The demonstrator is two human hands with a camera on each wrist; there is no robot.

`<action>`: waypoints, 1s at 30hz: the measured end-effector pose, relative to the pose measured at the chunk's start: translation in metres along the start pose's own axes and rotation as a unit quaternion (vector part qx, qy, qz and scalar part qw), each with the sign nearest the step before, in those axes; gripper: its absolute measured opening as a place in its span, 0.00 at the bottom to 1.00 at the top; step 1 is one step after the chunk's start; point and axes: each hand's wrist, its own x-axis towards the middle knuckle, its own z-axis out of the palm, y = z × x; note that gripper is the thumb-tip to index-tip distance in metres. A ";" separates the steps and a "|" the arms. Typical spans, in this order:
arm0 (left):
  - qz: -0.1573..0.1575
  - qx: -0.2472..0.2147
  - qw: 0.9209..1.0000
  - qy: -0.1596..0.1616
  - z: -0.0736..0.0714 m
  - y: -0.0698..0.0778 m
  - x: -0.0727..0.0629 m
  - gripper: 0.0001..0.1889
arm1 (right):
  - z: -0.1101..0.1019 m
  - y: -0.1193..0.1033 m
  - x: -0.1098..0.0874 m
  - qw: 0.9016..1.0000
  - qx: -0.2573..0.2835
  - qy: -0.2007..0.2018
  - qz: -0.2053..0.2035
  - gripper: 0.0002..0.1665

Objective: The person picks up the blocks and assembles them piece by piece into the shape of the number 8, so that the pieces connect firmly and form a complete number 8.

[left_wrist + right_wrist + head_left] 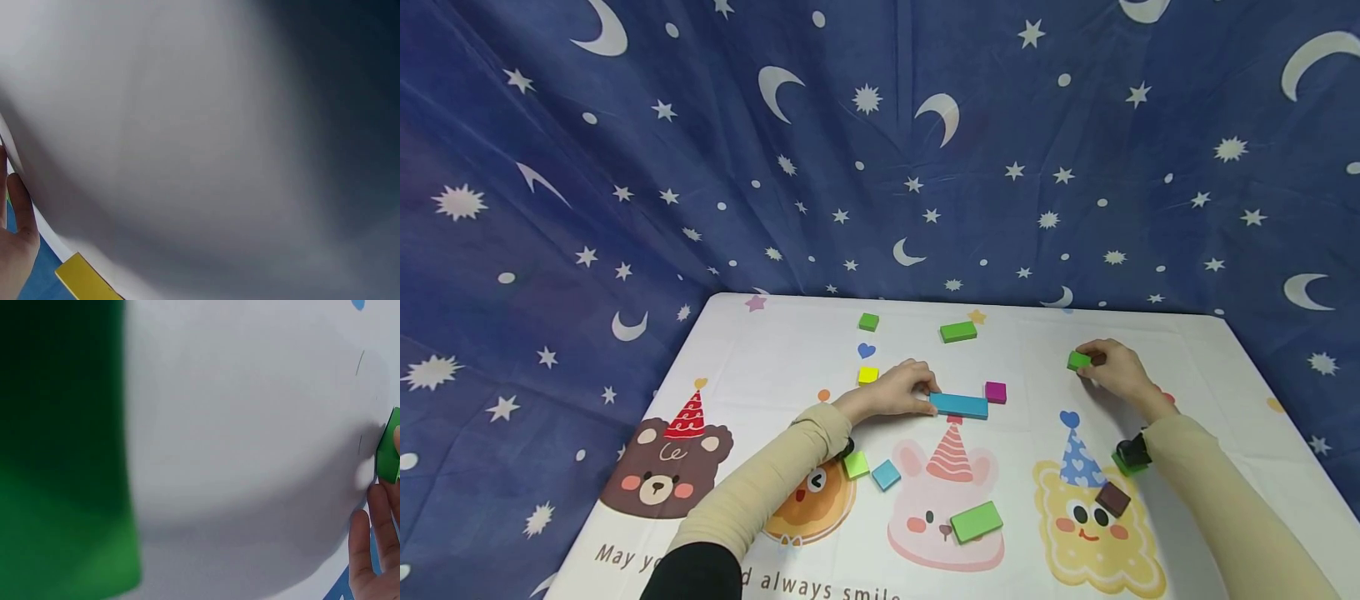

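With thumb and fingers, my left hand (898,389) pinches the left end of a long blue block (961,406), which lies on the printed white tablecloth. A magenta block (996,392) is right by its far right corner. Close behind my left wrist lies a yellow block (868,376), seen in the left wrist view as a yellow block (87,278) near the fingers. Farther right, my right hand (1118,372) pinches a small green block (1078,361) between thumb and fingertips. In the right wrist view this green block (387,453) shows at the right edge.
Toward the back lie a green cube (868,322) and a longer green block (958,332). Nearer are lime (855,465), light blue (886,475) and larger green (977,522) blocks. A brown block (1112,499) and a dark green block (1127,463) sit by my right forearm.
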 end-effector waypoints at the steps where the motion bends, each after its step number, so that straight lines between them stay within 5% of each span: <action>1: -0.001 0.001 1.000 -0.001 0.000 0.000 0.000 0.13 | 0.000 0.000 0.000 1.000 -0.001 0.000 0.001 0.25; 30: 0.010 0.005 1.000 0.004 0.000 -0.002 0.001 0.13 | 0.003 -0.020 -0.001 0.999 0.007 -0.003 -0.040 0.24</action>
